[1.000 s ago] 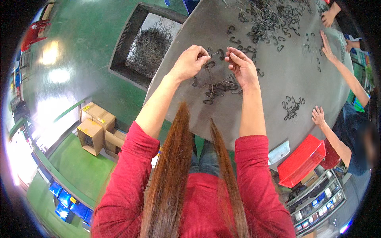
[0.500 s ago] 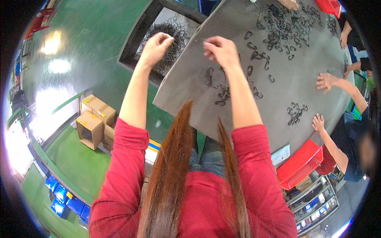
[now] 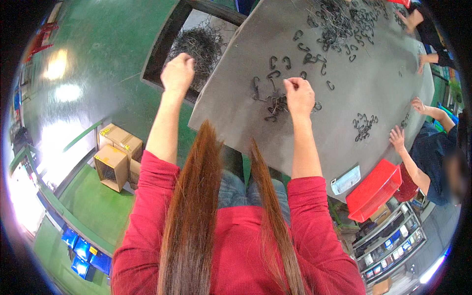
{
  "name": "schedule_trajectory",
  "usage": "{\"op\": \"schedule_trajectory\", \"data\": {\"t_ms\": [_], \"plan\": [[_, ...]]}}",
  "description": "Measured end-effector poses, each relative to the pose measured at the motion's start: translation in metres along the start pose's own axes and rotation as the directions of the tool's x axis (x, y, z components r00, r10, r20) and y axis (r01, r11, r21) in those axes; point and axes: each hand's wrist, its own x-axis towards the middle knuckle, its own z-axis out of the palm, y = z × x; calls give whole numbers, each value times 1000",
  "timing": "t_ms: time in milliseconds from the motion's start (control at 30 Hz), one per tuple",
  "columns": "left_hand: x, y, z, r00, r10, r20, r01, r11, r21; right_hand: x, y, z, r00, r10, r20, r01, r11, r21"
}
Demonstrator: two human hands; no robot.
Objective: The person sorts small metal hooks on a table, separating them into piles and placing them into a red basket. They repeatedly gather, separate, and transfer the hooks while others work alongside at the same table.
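Note:
My left hand (image 3: 178, 73) is closed above the right part of a dark crate (image 3: 156, 54), which holds a tangled heap of thin metal wire pieces (image 3: 199, 45). Whatever its curled fingers hold is hidden. Over the grey table (image 3: 339, 115), my right hand (image 3: 299, 96) pinches thumb and fingers together; I cannot make out anything between them. Just left of it lies a loose cluster of black carabiner-like hooks (image 3: 278, 104), partly covered by the hand. More single hooks (image 3: 273, 62) are spread farther up the table.
A large pile of black hooks and wires (image 3: 339, 24) covers the far table. At right, a co-worker's hands (image 3: 397, 137) are near a small hook group (image 3: 365, 127). A red basket (image 3: 374, 191) stands by the near right edge. Cardboard boxes (image 3: 112, 167) sit at left.
My right hand has moved nearer and to the right, over the hook cluster. My left hand has shifted slightly left and nearer. The co-worker's far hand has drawn back from the table's middle.

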Motion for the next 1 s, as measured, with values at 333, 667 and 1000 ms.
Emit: {"op": "schedule_trajectory", "data": {"t_ms": [333, 667, 1000], "plan": [[-73, 119, 43, 930, 365, -41, -352, 857, -376, 2, 40, -36, 862, -86, 500, -258, 775, 577], [-113, 188, 96, 835, 535, -128, -549, 802, -233, 28, 77, -44, 963, -192, 186, 185, 981, 54], [-116, 200, 110, 793, 601, -97, -601, 799, 28, 47, 81, -52, 949, -214, 233, 224, 974, -18]]}}
